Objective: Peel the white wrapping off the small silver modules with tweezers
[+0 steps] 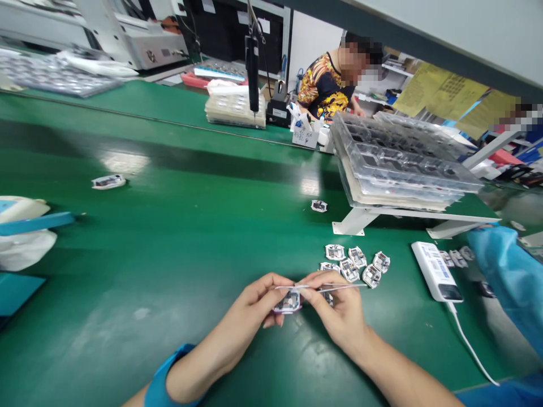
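My left hand (pixel 250 305) pinches a small white-framed electronic unit (pixel 287 302), its circuit board showing, low over the green table. Closed fingers of my right hand (pixel 345 316) meet it at the unit's upper edge and hold a thin white strip (pixel 339 288), which runs out rightward past the knuckles. Whether the strip is a tool or a part, I cannot tell. Part of another unit (pixel 327 297) shows by my right fingers; I cannot tell if it is held. Just beyond that hand lie several similar units (pixel 349 269) in a loose group.
A white power bank (pixel 436 271) with a cable lies right, near a co-worker's blue sleeve (pixel 504 282). Clear trays (pixel 407 164) are stacked on a white stand (pixel 352 221). An electric screwdriver (pixel 252 73) hangs at the back. Another person (pixel 326 85) sits beyond.
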### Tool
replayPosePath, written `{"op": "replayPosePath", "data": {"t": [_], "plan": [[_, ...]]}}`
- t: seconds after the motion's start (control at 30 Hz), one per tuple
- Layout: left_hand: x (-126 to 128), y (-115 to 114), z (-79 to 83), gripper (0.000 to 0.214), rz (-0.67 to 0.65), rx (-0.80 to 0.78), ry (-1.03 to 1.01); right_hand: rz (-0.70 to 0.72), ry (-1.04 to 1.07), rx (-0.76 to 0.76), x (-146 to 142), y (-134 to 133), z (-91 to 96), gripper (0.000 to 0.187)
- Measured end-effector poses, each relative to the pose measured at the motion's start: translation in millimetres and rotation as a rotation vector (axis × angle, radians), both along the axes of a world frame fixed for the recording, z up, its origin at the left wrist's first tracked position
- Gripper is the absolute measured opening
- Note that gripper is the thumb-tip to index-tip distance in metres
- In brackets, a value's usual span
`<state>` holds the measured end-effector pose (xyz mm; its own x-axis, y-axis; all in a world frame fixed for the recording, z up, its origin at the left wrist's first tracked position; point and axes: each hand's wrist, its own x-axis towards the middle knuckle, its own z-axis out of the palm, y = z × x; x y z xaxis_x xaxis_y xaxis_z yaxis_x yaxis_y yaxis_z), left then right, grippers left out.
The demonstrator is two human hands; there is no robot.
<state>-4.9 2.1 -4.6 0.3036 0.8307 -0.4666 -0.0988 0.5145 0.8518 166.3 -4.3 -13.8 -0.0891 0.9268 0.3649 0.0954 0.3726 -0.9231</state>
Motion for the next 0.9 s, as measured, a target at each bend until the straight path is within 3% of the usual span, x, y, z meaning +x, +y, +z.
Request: {"op": "replayPosePath", "data": {"t": [0.2, 0.5, 0.67, 0.73, 0.9], "plan": [[-0.8, -0.3, 4.2, 0.026, -0.02, 0.018, 0.005, -0.015, 0.078, -0.06, -1.5, 0.0, -2.7, 0.003], [-1.3, -0.9, 3.5, 0.024, 0.005, -0.012, 0.0, 0.017, -0.184, 0.187, 1.5, 0.0, 4.1, 0.01], [0.6, -1.3, 3.3, 0.025, 0.027, 0.003, 0.007, 0.03, -0.21, 0.275, 0.0, -0.9, 4.0, 0.012], [1.3, -1.5, 3.9, 0.025, 0.044, -0.001, -0.006, 0.009, -0.161, 0.242, -1.8, -1.5, 2.4, 0.01], [1.0, -2.7, 5.1, 0.025, 0.065, 0.018, -0.066, -0.004, 0.122, -0.012, -4.8, -1.6, -3.0, 0.003]]}}
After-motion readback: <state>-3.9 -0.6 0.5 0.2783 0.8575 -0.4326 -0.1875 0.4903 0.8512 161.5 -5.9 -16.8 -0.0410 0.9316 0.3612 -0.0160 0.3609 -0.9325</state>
